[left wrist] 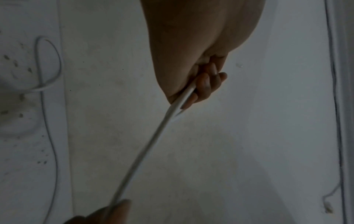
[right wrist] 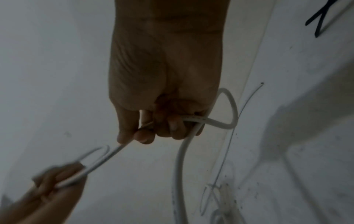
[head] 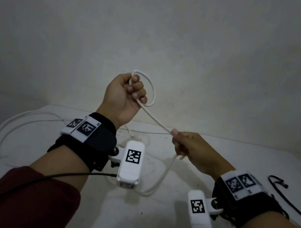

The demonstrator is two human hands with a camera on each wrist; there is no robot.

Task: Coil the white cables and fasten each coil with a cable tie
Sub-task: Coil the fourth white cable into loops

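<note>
White cable (head: 156,119) stretched taut between both hands above tabletop (head: 159,221); left hand (head: 124,94) grips a small loop, right hand (head: 191,148) clenches the strand. Black cable tie (head: 285,196) lies right.

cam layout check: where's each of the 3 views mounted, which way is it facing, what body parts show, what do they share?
Head: on the head, looking forward and down at the table and wall; both forearms, left hand and right hand on the white cable.
Left wrist: looks along the left hand toward the wall; right fingertips at bottom.
Right wrist: looks along the right hand at the table; left hand at lower left; black cable ties.
Shared: all three show the cable stretched between both hands.
</note>
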